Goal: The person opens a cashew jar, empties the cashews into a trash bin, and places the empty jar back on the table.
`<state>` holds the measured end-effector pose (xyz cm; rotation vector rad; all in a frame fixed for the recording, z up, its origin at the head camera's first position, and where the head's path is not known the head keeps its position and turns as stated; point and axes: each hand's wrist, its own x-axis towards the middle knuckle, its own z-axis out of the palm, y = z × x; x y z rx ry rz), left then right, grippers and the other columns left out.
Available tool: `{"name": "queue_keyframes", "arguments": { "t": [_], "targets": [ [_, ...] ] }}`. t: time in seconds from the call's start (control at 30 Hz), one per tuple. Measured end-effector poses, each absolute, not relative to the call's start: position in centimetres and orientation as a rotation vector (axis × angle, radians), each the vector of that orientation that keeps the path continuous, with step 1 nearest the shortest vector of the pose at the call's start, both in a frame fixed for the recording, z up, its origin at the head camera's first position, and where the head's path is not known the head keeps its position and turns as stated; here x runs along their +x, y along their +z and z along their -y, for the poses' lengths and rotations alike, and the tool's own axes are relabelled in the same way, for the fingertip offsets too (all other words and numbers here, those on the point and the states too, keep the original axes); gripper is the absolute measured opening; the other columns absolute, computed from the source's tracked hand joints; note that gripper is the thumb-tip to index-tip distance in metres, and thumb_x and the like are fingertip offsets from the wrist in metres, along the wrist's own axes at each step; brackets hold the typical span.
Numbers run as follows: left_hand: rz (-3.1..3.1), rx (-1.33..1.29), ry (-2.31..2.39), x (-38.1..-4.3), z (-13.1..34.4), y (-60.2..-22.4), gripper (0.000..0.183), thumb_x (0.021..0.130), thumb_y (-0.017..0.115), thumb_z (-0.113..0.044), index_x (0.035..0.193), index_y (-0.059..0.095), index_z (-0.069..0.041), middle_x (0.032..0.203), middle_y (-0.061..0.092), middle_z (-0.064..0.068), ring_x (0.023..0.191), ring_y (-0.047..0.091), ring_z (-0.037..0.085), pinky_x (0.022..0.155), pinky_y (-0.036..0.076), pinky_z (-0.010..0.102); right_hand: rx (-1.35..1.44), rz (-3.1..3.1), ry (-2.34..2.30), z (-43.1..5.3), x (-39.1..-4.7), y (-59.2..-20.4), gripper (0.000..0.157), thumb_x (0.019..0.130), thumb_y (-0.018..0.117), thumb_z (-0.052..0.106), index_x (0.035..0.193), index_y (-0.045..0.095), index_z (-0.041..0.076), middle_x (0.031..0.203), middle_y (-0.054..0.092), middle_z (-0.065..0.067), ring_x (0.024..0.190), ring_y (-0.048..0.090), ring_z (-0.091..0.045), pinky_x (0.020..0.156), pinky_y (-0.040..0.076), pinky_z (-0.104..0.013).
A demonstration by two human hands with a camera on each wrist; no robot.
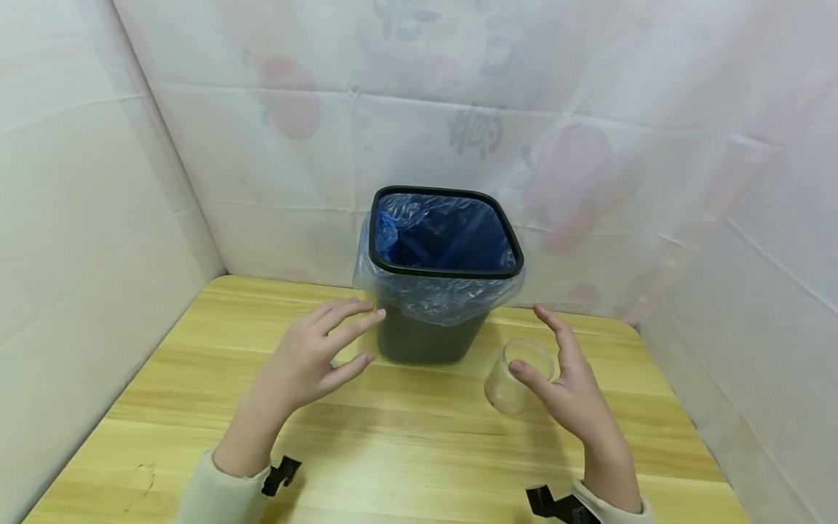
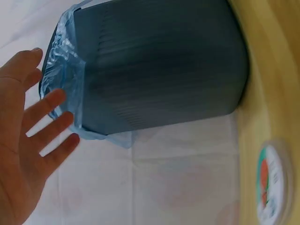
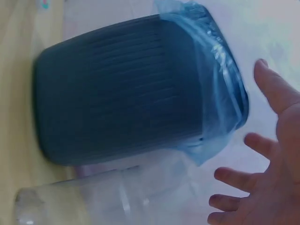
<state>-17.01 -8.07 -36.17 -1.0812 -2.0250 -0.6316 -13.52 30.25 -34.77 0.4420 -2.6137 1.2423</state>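
A dark grey trash bin [image 1: 425,340] stands upright at the back of the table. Its blue plastic liner [image 1: 435,295] is folded out under the black rim [image 1: 445,274]. To the bin's front left, my left hand [image 1: 317,356] hovers with fingers spread, holding nothing. On the other side my right hand [image 1: 572,393] is raised, thumb and fingers apart, also holding nothing. In the head view its thumb overlaps a clear empty plastic jar [image 1: 500,389] standing on the table. A round white lid [image 2: 280,187] with a green and orange print shows in the left wrist view, mostly hidden by my left hand from above.
The wooden table [image 1: 419,466] is enclosed by pale printed cloth on the back [image 1: 406,138] and both sides. The bin stands close to the back cloth. Black camera mounts [image 1: 281,477] sit at both cuffs.
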Motion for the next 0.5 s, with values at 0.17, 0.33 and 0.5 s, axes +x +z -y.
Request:
{"name": "queue_keyframes", "arguments": {
  "t": [0.17, 0.33, 0.5],
  "targets": [
    [2.232, -1.011, -0.605, -16.5, 8.4, -37.1, 0.056, 0.09, 0.072, -0.039, 0.141, 0.058, -0.019, 0.14, 0.058, 0.01, 0.131, 0.053, 0.032, 0.105, 0.046, 0.05, 0.448, 2.612, 1.004, -29.0, -13.3, -34.5, 0.085, 0.086, 0.08, 0.03, 0.156, 0.032, 0.035, 0.165, 0.019, -0.007, 0.151, 0.012, -0.042, 0.104, 0.021, -0.079],
    [2.413, -0.829, -0.537, -15.3, 8.3, -36.4, 0.077, 0.087, 0.07, -0.054, 0.152, 0.044, -0.022, 0.158, 0.038, 0.012, 0.146, 0.031, 0.039, 0.113, 0.034, 0.057, 0.471, 2.612, 0.796, -28.4, -13.2, -34.3, 0.094, 0.078, 0.084, 0.041, 0.157, 0.032, 0.032, 0.167, 0.012, -0.008, 0.152, 0.002, -0.044, 0.107, 0.014, -0.08],
    [2.591, -0.639, -0.409, -13.4, 7.6, -35.4, 0.103, 0.082, 0.058, -0.076, 0.161, 0.021, -0.021, 0.168, 0.006, 0.012, 0.152, 0.0, 0.043, 0.117, 0.018, 0.065, 0.466, 2.652, 0.604, -28.7, -11.7, -33.5, 0.106, 0.074, 0.082, 0.055, 0.16, 0.024, 0.031, 0.167, 0.009, -0.011, 0.152, 0.003, -0.045, 0.115, 0.008, -0.072]
  ]
}}
